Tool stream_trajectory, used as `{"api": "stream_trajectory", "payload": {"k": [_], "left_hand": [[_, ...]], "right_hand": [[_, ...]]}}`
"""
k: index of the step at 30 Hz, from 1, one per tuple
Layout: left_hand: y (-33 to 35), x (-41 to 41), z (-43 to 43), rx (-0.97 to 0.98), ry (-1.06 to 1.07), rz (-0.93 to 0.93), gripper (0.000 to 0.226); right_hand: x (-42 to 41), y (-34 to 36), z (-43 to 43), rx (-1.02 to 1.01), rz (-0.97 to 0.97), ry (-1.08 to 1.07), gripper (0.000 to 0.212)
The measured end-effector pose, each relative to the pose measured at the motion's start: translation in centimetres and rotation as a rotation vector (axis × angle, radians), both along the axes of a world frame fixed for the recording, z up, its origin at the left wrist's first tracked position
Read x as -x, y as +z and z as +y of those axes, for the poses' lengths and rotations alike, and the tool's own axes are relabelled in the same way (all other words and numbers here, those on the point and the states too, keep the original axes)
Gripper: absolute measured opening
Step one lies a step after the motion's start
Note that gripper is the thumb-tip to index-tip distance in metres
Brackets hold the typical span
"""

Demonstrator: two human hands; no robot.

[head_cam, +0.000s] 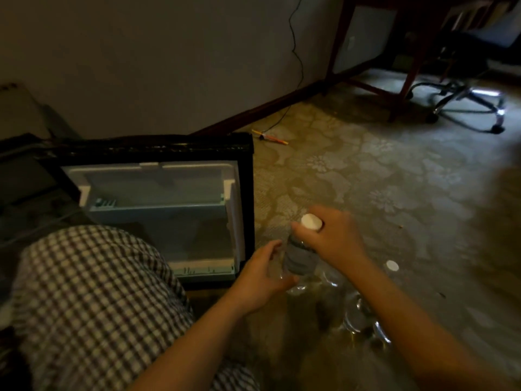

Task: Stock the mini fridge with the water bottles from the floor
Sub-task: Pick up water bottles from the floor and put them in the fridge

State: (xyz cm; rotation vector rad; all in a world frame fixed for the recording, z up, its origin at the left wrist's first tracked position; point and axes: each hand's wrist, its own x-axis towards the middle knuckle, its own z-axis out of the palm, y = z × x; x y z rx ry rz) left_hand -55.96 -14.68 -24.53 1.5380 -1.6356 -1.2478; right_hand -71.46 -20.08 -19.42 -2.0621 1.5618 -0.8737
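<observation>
A clear water bottle (300,256) with a white cap and a grey label stands upright on the patterned carpet. My right hand (331,239) grips its neck just under the cap. My left hand (263,275) cups the bottle's lower body from the left. More clear bottles (363,314) stand on the floor right behind it, partly hidden by my right forearm; one shows a white cap (392,265). The mini fridge door (158,210) hangs wide open to the left, its white inner shelves bare. The fridge body (22,176) is dark at the far left.
My knee in checked trousers (93,303) fills the lower left, in front of the door. A yellow pencil-like object (270,136) and a black cable lie by the skirting board. A wooden desk (372,52) and a wheeled office chair (468,103) stand at the far right.
</observation>
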Motion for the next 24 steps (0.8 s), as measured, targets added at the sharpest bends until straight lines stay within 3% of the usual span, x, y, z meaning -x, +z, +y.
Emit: {"api": "stream_trajectory", "payload": {"k": [8,13,18,22,24], "left_hand": [[8.3,-7.4,-1.0,0.263,0.095,0.145,0.056],[13.5,-12.7,-1.0,0.403,0.177,0.078,0.056],[16.7,-18.5,0.6,0.498,0.287,0.045,0.045],[17.5,-23.9,2.7,0.526,0.398,0.014,0.044],[17.4,-26.9,3.8,0.523,0.47,0.013,0.044]], "right_hand": [[-9.1,11.2,-1.3,0.239,-0.116,0.229,0.029],[-15.0,16.4,-1.6,0.304,-0.179,0.372,0.031],[-20.5,19.8,-1.5,0.306,-0.209,0.524,0.04],[-25.3,20.1,-0.9,0.237,-0.211,0.697,0.022],[-28.0,19.7,-0.5,0.177,-0.192,0.756,0.027]]}}
